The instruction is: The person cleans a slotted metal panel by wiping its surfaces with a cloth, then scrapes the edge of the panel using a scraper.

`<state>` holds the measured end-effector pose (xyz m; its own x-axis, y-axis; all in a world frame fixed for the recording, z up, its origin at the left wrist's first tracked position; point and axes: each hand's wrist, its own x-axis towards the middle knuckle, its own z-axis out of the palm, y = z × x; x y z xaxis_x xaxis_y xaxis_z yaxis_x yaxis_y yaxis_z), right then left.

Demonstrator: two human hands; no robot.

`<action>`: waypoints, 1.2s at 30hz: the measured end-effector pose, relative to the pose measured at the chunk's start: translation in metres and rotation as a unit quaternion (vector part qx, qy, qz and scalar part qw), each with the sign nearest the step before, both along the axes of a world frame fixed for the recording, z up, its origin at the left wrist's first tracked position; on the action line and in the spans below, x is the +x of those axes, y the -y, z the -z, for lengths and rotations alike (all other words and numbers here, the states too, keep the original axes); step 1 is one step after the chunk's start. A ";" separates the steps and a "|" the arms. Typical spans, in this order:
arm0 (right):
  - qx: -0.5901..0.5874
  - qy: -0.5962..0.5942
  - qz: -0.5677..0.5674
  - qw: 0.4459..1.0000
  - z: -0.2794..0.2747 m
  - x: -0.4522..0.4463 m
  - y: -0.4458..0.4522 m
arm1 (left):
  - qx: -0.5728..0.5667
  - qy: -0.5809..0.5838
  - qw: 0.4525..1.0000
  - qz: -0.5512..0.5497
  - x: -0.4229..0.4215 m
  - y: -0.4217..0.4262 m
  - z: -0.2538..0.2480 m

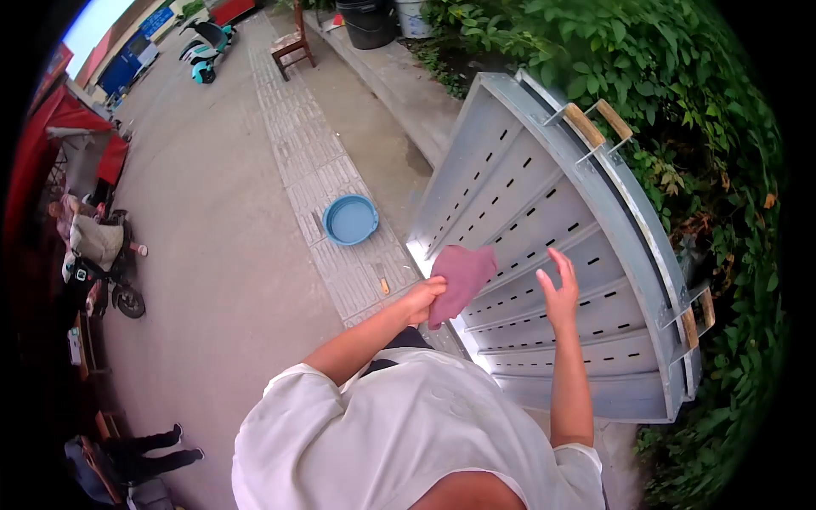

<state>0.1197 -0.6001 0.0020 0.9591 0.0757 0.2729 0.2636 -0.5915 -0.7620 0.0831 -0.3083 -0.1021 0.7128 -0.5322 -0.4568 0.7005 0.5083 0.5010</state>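
The person's left hand [423,299] pinched a mauve cloth [464,280] between its fingers, out in front of a slotted metal panel [527,204]; whether cloth met metal could not be told. The right hand [560,293] was raised before that panel, fingers spread. A 2nd panel [650,212] stood just behind. A blue basin [349,240] sat on the paving [303,161], near a small orange object [384,286].

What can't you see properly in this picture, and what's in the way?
In the head view:
- Part of the slotted grey metal panel: hidden behind the crumpled mauve cloth in the left hand.
- Most of the second grey metal panel: hidden by the first.
- The person's feet: hidden below the loose white shirt.
- Writing on the rectangular blue sign: too small.
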 end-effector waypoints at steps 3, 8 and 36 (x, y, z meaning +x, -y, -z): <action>0.360 -0.426 -0.063 0.827 0.095 -0.053 -0.014 | 0.091 0.076 0.993 -0.024 -0.034 0.021 -0.013; 0.555 -0.544 -0.188 0.601 0.116 -0.108 -0.065 | 0.366 0.303 0.876 0.084 -0.090 0.035 -0.049; 0.235 -0.340 -0.314 0.855 0.059 -0.076 -0.154 | 0.165 -0.064 0.939 -0.295 -0.112 -0.030 0.006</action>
<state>0.0432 -0.4463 -0.0572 0.7184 0.6694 -0.1894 -0.1813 -0.0826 -0.9799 -0.0294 -0.2782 -0.1081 0.7669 0.1242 -0.6296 0.4111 0.6582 0.6306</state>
